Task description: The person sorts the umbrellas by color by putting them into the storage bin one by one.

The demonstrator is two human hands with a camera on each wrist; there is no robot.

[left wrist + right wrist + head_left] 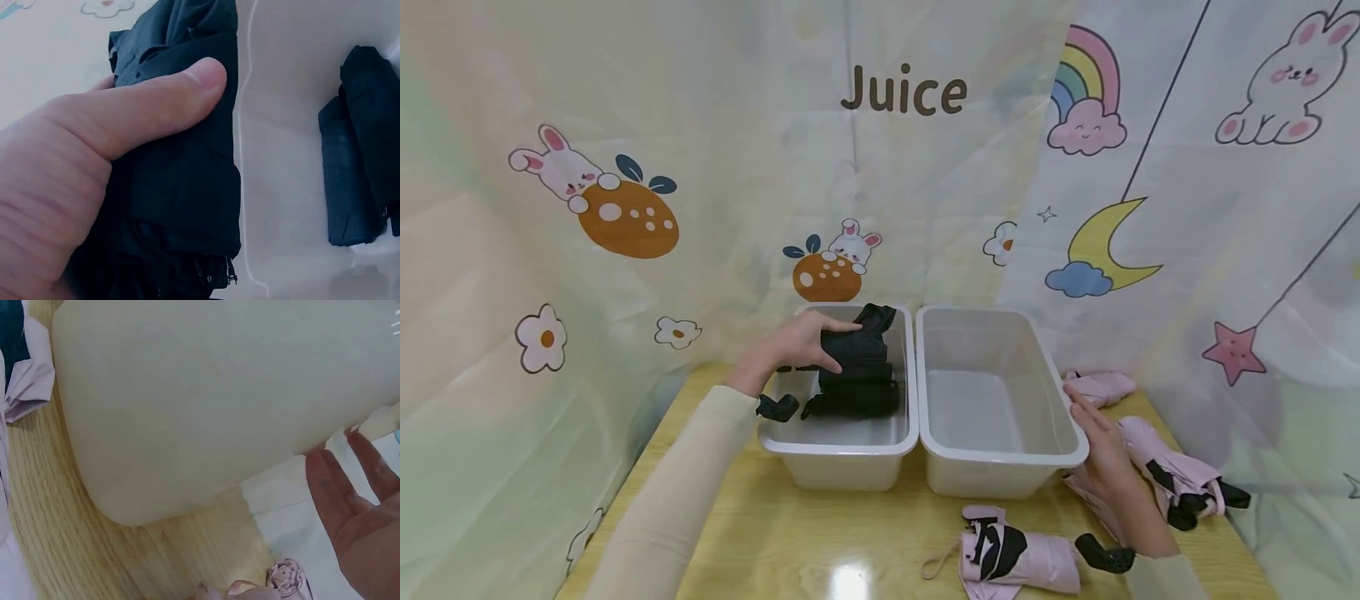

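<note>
Both hands are busy: my left hand (793,343) is clamped on a folded black fabric umbrella (859,362) over the left white plastic bin (838,450), while my right hand (1101,446) rests flat and relaxed against the empty right white plastic bin (1000,457). A loose flap could snag the rim — or the bin could slide. Folded pink umbrellas (1018,560) lie on the glossy wooden bench (790,542), walled by cartoon-printed curtains (1187,183).
</note>
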